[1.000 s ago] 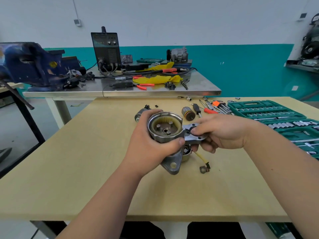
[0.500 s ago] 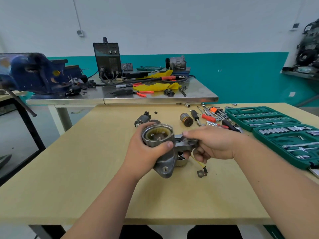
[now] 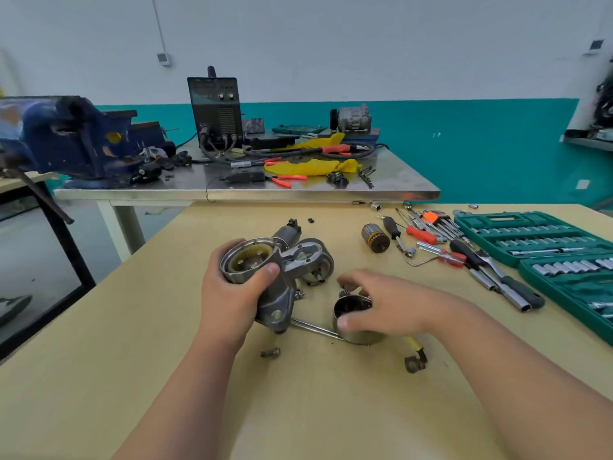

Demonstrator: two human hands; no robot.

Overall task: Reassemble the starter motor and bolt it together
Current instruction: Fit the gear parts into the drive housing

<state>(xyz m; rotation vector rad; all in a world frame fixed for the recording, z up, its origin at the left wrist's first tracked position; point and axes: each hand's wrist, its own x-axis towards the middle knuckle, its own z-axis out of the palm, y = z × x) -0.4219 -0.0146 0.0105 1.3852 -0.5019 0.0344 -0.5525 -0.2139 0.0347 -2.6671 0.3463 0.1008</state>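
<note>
My left hand (image 3: 232,293) grips the grey cast starter housing (image 3: 265,273), its round open end with a yellowish gear ring facing up. My right hand (image 3: 381,303) reaches down over a dark cylindrical motor case (image 3: 351,310) standing on the wooden table, thumb against its near side and fingers over its top. A yellow lead with a terminal lug (image 3: 414,361) runs out from under that hand. The solenoid (image 3: 287,232) lies behind the housing, and the copper-wound armature (image 3: 374,239) lies further right. A long through bolt (image 3: 315,328) and a small bolt (image 3: 270,352) lie near the case.
Screwdrivers, hex keys and a ratchet (image 3: 497,273) lie right of the parts, beside two green socket-set trays (image 3: 530,237). Behind stands a steel bench (image 3: 398,194) with a blue vise (image 3: 66,137), a black welder (image 3: 215,111) and yellow cloth.
My right hand let go of the housing's flange and moved down to the cylindrical case on the table. My left hand lowered and tilted the housing.
</note>
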